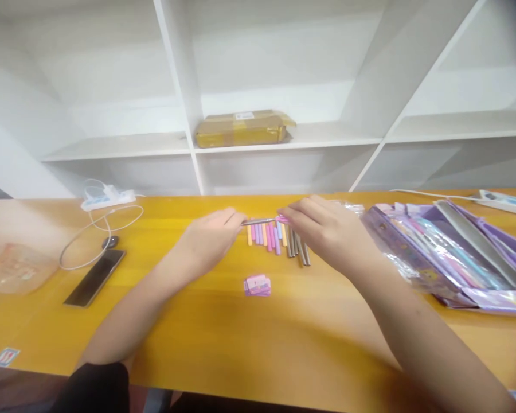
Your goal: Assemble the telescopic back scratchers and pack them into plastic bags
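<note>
Above the table my left hand (210,241) is closed, its fingertips pinching one end of a thin silver metal rod (260,221). At the other end of the rod, the fingers of my right hand (327,226) close on a small pink piece (281,218). Whether the pink piece is joined to the rod, I cannot tell. Below the hands lies a row of short pastel sticks (270,238) in orange, pink, purple and blue. Several silver metal tubes (304,254) lie beside them, partly hidden by my right hand. A small pile of pink cards (257,285) rests nearer to me.
On the right sits a purple open box (442,287) with packed colourful items, beside crumpled clear plastic (399,267). A phone (94,279), a white cable (86,267), a power strip (107,198) and a plastic bag (17,268) lie left. A cardboard parcel (243,129) stands on the shelf.
</note>
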A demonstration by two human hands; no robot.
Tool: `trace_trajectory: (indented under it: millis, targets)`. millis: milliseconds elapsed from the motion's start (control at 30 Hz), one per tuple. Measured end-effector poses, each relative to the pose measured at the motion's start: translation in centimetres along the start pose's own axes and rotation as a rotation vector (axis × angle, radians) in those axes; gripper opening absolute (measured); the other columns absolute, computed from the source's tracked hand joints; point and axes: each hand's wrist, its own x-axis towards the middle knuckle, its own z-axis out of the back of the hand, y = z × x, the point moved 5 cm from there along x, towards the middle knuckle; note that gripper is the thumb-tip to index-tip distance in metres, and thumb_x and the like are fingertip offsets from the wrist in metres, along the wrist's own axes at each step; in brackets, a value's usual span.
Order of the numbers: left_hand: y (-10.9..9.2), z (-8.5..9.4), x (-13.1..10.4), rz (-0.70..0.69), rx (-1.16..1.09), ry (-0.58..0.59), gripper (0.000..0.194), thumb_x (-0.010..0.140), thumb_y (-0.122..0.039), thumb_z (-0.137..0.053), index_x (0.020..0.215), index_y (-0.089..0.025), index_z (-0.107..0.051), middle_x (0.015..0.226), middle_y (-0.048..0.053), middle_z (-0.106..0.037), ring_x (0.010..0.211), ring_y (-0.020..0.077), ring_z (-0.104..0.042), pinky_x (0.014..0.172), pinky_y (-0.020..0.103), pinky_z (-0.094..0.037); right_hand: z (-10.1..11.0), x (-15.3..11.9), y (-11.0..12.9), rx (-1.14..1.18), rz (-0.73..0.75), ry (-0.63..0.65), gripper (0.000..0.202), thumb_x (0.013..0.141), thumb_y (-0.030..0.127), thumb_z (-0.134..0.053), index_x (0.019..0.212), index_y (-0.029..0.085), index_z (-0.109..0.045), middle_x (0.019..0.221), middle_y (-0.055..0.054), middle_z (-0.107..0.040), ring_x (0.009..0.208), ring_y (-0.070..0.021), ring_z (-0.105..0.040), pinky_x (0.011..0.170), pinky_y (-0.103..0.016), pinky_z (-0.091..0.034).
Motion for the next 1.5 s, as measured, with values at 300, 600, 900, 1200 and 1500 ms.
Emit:
trace_trajectory:
  millis: [300,600,900,1200,1500]
  targets:
    - [-1.0,0.0,-0.2,0.054,0.375,-0.243,0.028,0.101,-0.023,-0.056,0.073,-0.019,-0.061,0.066,0.006,-0.059,0.061,0.0191,-0.049,0.053,0.036,-0.017,-0.2,0.3,2.4,-0.138,0.047,-0.008,0.019,0.109,0.019,-0.050,0.108,0.018,-0.069,0.092,-0.008,-0.069,0.080,-0.0198,-0.056,0.070,-0.035,-0.036]
    - [-0.5,-1.0,-0.1,0.028,0.464,-0.166,0.028,0.073,0.009,-0.048,0.064,-0.017,-0.054,0.055,0.003,-0.052,0.050,0.0165,-0.044,0.051,0.031,-0.012,-2.6,0.3,3.6,-0.159,-0.011,0.213,0.025,0.087,-0.004,-0.046,0.087,0.017,-0.060,0.077,-0.003,-0.058,0.065,-0.0154,-0.044,0.062,-0.032,-0.021]
    - [2.2,0.2,-0.1,-0.015,0.519,-0.344,0.032,0.086,0.004,-0.049,0.062,-0.017,-0.052,0.052,0.000,-0.042,0.051,0.0143,-0.031,0.052,0.031,-0.010,-0.7,0.2,1.8,-0.253,0.079,0.061,0.022,0.100,0.003,-0.047,0.098,0.015,-0.065,0.084,-0.006,-0.061,0.077,-0.0191,-0.050,0.071,-0.031,-0.032]
    - [12.2,4.8,-1.1,0.227,0.542,-0.453,0.035,0.088,-0.010,-0.052,0.054,-0.018,-0.048,0.053,0.002,-0.036,0.053,0.0154,-0.029,0.059,0.034,-0.013,3.1,-3.1,-9.7,-0.362,0.030,-0.182,0.022,0.105,0.013,-0.049,0.100,0.022,-0.069,0.081,-0.005,-0.067,0.078,-0.0163,-0.052,0.075,-0.027,-0.040]
    - [19.8,7.2,-3.7,0.470,0.496,-0.368,0.037,0.086,-0.018,-0.055,0.053,-0.020,-0.038,0.054,0.001,-0.032,0.057,0.0176,-0.030,0.063,0.034,-0.016,6.7,-8.5,-20.7,-0.486,-0.581,-0.214,0.039,0.103,0.037,-0.041,0.072,0.024,-0.062,0.074,-0.014,-0.064,0.073,-0.0224,-0.050,0.074,-0.038,-0.036]
